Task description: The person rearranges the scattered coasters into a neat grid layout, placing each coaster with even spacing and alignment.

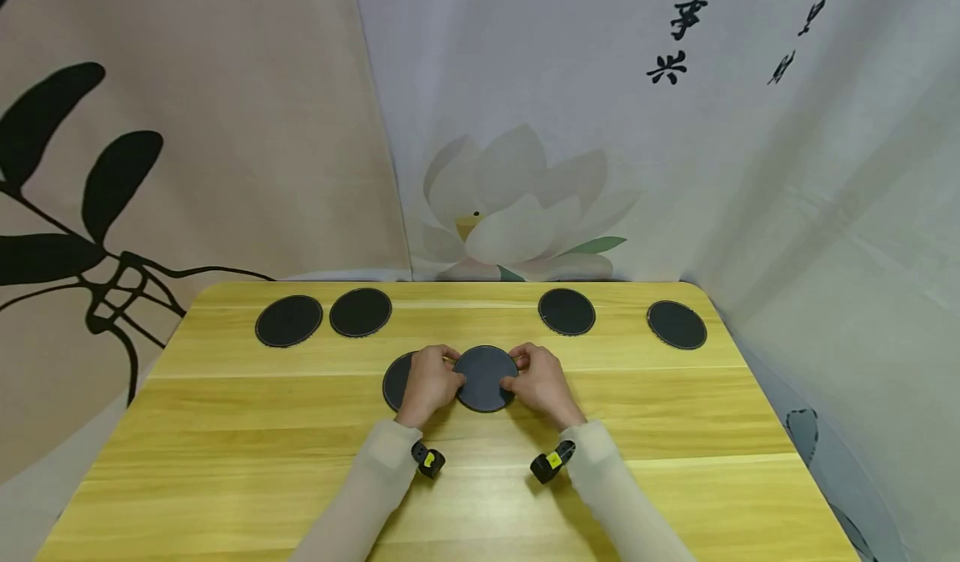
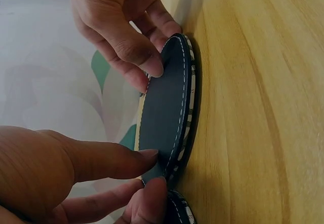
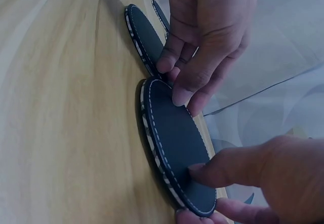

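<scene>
Central disc (image 1: 486, 378): dark, round, pale stitching round the rim, patterned edge; located near the middle of the wooden surface (image 1: 675, 420), between the two hands. Whether it rests flat or is slightly lifted: cannot tell.

Left hand (image 1: 432, 383): fingers pinch the left rim, thumb on the upper face. Right hand (image 1: 543, 383): fingers pinch the opposite rim, thumb likewise on top.

Neighbouring disc (image 1: 396, 381): on the surface just beside the central one, partly hidden by the left hand; contact between the two discs uncertain.

Along the far edge, four similar pieces lie flat: outer left disc (image 1: 288, 321) and inner left disc (image 1: 361, 312) near each other; inner right disc (image 1: 566, 311) and outer right disc (image 1: 677, 324) more widely spaced.

Progress (judgement): handling of the central disc appears under way; both grips are established, release not yet done. No disc is stacked on another. The four far pieces lie free of both hands. Whether their placing counts as finished work cannot be read from these views.
</scene>
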Demonstrator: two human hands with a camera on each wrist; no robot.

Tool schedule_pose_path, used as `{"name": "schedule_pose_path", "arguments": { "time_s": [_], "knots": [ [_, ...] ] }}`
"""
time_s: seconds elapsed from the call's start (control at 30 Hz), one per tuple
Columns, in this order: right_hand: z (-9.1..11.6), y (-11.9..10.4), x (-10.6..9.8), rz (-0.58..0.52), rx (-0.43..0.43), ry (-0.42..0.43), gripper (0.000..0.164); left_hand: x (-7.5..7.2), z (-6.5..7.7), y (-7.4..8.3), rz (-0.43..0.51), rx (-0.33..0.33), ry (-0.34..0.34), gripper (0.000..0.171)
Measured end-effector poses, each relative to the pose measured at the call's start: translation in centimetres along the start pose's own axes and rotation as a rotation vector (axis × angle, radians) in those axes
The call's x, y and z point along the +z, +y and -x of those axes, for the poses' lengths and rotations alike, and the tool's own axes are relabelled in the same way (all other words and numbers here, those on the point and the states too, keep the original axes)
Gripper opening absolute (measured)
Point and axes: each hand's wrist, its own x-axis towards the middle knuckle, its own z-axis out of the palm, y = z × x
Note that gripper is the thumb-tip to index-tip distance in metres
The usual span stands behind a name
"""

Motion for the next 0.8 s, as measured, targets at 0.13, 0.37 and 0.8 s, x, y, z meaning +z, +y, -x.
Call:
{"name": "schedule_pose_path", "arguments": {
  "time_s": [0.13,0.37,0.8],
  "knots": [
    [-0.08,0.04,0.01,0.025,-0.011,0.002,0.044,0.19,-0.13,-0.1,-0.001,-0.002,-0.003,0.028],
    [-0.26,0.25,0.19,0.052,-0.027,0.009,0.045,0.39,-0.13,-0.31,0.022,0.005,0.009,0.026],
    [-0.07,0.6,0.15,0.027,-0.077,0.012,0.042,0.44,-0.07,-0.52,0.006,0.037,0.026,0.026]
  ]
}}
